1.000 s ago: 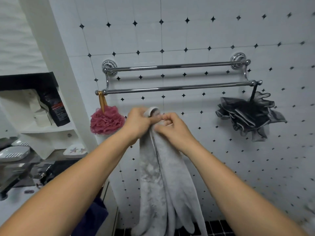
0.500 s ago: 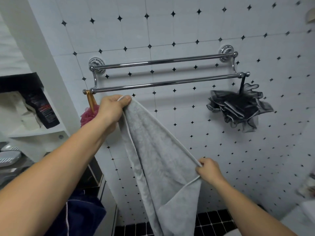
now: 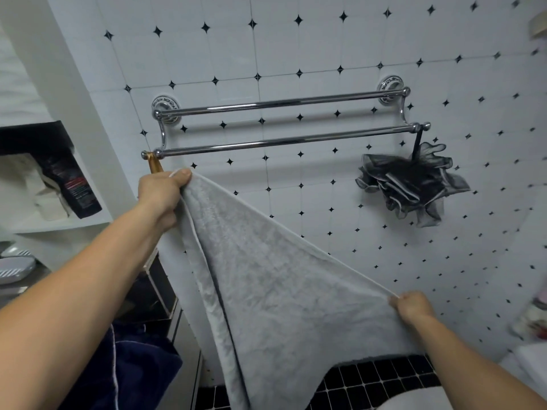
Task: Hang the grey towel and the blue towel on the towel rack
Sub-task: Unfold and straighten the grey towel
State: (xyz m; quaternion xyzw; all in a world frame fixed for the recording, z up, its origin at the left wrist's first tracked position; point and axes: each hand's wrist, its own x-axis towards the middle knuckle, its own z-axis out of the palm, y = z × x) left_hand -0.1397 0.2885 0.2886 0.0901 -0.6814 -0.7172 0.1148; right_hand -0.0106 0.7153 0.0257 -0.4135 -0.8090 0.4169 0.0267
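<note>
Two hands held the grey towel (image 3: 284, 285) spread in front of the tiled wall (image 3: 325, 48), below the towel rack (image 3: 278, 142). From my remote station I saw the left hand (image 3: 164, 193) closed on one upper corner, raised just under the left end of the rack's lower bar, and the right hand (image 3: 411, 306) closed on the other corner, much lower and to the right. The towel's top hem ran taut and slanted between the two fists; the cloth hung below it, clear of both bars. The blue towel (image 3: 130, 371) lay bunched at lower left, under the left forearm. A black mesh sponge (image 3: 414, 184) hung by its cord from the right end of the lower bar. A dark pouch (image 3: 74, 184) stood on the shelf (image 3: 59, 224) at left
</note>
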